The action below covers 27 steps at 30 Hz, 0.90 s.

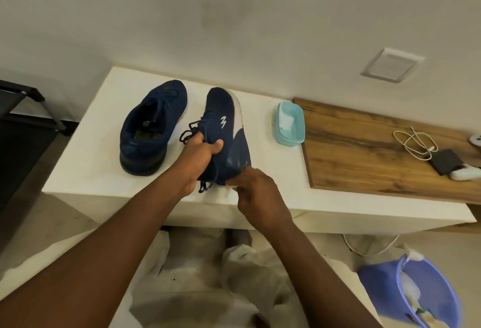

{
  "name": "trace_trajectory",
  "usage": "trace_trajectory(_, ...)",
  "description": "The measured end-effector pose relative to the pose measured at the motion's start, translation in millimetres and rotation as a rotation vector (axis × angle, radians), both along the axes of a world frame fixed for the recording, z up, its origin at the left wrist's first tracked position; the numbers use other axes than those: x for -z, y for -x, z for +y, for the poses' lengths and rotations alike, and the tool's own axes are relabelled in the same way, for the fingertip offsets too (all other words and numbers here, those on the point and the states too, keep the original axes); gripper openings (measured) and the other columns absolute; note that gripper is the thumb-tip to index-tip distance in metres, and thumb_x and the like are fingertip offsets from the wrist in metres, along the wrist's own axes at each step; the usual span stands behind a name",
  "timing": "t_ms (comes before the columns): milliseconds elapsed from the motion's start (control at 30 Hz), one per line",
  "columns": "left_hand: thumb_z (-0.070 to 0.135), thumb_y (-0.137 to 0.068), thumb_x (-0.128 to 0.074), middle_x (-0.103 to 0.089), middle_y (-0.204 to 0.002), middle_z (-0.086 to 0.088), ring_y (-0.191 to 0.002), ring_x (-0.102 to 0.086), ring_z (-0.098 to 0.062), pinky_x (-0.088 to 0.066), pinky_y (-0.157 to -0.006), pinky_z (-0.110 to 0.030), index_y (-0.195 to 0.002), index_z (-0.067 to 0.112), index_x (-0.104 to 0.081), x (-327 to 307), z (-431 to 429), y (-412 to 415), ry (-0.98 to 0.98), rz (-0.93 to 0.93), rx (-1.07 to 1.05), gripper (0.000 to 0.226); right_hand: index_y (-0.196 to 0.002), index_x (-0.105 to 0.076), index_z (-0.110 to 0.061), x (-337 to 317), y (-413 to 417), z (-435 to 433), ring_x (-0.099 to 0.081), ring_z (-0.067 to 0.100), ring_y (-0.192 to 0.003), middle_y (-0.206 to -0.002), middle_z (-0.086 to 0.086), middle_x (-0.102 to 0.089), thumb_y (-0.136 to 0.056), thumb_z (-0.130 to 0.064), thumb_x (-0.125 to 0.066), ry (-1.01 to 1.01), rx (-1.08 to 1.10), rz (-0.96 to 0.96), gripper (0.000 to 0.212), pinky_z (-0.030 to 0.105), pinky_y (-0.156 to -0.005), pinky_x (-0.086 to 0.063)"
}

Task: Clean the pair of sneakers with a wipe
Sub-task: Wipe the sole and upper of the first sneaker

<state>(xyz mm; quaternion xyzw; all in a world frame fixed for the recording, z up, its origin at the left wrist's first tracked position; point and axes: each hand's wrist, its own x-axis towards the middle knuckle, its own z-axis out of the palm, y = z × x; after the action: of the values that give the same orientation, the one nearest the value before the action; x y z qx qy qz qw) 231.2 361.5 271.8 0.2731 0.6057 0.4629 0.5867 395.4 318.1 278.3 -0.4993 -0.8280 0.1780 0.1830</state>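
Note:
Two navy sneakers are on the white table (pixel 86 161). One sneaker (pixel 153 124) stands upright at the left with its opening facing up. The other sneaker (pixel 226 130) is tipped on its side, white-and-navy sole to the right. My left hand (pixel 200 156) grips it at the collar, fingers inside and thumb across the upper. My right hand (pixel 255 192) is at the heel of that sole, fingers curled around a small white wipe (pixel 231 186), of which only a sliver shows.
A light blue tub (pixel 289 124) holding wipes sits right of the tilted shoe. A wooden board (pixel 364 156) further right carries a cable, a dark phone and a white device. A blue bin (pixel 426 299) with used wipes stands on the floor at lower right.

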Motion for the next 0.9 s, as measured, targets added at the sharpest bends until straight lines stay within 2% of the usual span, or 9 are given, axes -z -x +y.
trace_trajectory(67, 0.014, -0.104, -0.059, -0.07, -0.117, 0.004, -0.102, -0.068, -0.017, -0.056, -0.084, -0.034, -0.136, 0.023, -0.058, -0.5, 2.3, 1.7, -0.005, 0.002, 0.018, 0.033, -0.099, -0.075, -0.017, -10.7, -8.2, 9.4, -0.064, 0.008, -0.087, -0.094, -0.002, -0.07, -0.084, 0.002, -0.062, -0.039, 0.122, 0.194, 0.028, 0.02, -0.08, -0.05)
trace_trajectory(133, 0.015, -0.104, -0.059, -0.069, -0.117, 0.006, -0.106, -0.066, -0.017, -0.053, -0.085, -0.033, -0.135, 0.025, -0.057, -0.9, 2.8, 4.6, -0.001, 0.03, 0.054, 0.032, -0.097, -0.074, -0.018, -22.0, -11.1, 27.6, -0.06, -0.007, -0.087, -0.091, -0.013, -0.066, -0.088, -0.002, -0.065, -0.083, 0.277, 0.345, 0.02, 0.001, -0.079, -0.04)
trace_trajectory(200, 0.017, -0.104, -0.059, -0.067, -0.124, 0.004, -0.113, -0.064, -0.021, -0.052, -0.091, -0.035, -0.14, 0.022, -0.055, 0.0, 3.3, 4.9, 0.013, 0.054, 0.082, 0.036, -0.101, -0.073, -0.019, -26.2, -5.8, 49.4, -0.059, -0.007, -0.088, -0.097, -0.013, -0.066, -0.092, -0.01, -0.065, -0.05, 0.36, 0.33, 0.014, -0.006, -0.077, -0.033)
trace_trajectory(233, 0.017, -0.104, -0.059, -0.066, -0.129, 0.002, -0.117, -0.062, -0.024, -0.052, -0.096, -0.039, -0.143, 0.021, -0.054, -0.5, 4.2, 3.4, 0.022, 0.064, 0.089, 0.04, -0.103, -0.072, -0.018, -25.0, -1.9, 59.6, -0.061, -0.001, -0.091, -0.102, -0.008, -0.068, -0.094, -0.013, -0.063, -0.04, 0.359, 0.283, 0.015, -0.002, -0.081, -0.036)
trace_trajectory(333, 0.019, -0.104, -0.059, -0.063, -0.136, -0.001, -0.122, -0.061, -0.026, -0.05, -0.107, -0.045, -0.147, 0.02, -0.051, 0.0, 5.8, 1.2, 0.037, 0.091, 0.092, 0.044, -0.109, -0.073, -0.015, -11.5, 10.0, 77.1, -0.063, 0.019, -0.097, -0.107, 0.006, -0.069, -0.094, -0.007, -0.058, -0.054, 0.251, 0.067, 0.022, 0.023, -0.087, -0.051)
trace_trajectory(433, 0.017, -0.104, -0.059, -0.065, -0.134, -0.001, -0.121, -0.062, -0.026, -0.05, -0.108, -0.045, -0.145, 0.02, -0.053, 2.0, 6.3, 2.6, 0.04, 0.07, 0.081, 0.042, -0.113, -0.071, -0.016, 4.1, 16.0, 72.4, -0.058, 0.021, -0.095, -0.105, 0.007, -0.063, -0.09, -0.005, -0.06, -0.109, 0.174, -0.131, 0.027, 0.022, -0.077, -0.044)
trace_trajectory(633, 0.015, -0.102, -0.06, -0.068, -0.129, -0.003, -0.113, -0.066, -0.027, -0.053, -0.102, -0.046, -0.141, 0.019, -0.056, 5.9, 4.0, 2.3, 0.074, 0.032, 0.02, 0.039, -0.111, -0.071, -0.018, 10.4, 7.8, 35.0, -0.053, 0.018, -0.094, -0.102, 0.003, -0.062, -0.079, -0.007, -0.072, -0.185, 0.092, -0.217, 0.034, 0.023, -0.075, -0.044)
trace_trajectory(767, 0.013, -0.103, -0.059, -0.068, -0.121, -0.001, -0.101, -0.066, -0.02, -0.053, -0.092, -0.04, -0.14, 0.02, -0.056, 3.1, 1.6, 2.3, 0.072, 0.014, 0.003, 0.038, -0.11, -0.072, -0.018, 15.9, 2.5, 12.3, -0.055, 0.018, -0.09, -0.099, 0.001, -0.063, -0.074, 0.002, -0.069, -0.162, 0.045, -0.216, 0.041, 0.028, -0.073, -0.051)
trace_trajectory(900, 0.013, -0.104, -0.058, -0.069, -0.122, -0.001, -0.097, -0.066, -0.016, -0.052, -0.083, -0.033, -0.138, 0.019, -0.056, 2.6, 1.6, 2.9, 0.055, 0.024, 0.023, 0.035, -0.105, -0.074, -0.017, 7.6, -0.2, 11.2, -0.058, 0.017, -0.089, -0.096, 0.002, -0.064, -0.084, -0.003, -0.062, -0.074, 0.096, -0.019, 0.027, 0.027, -0.076, -0.05)
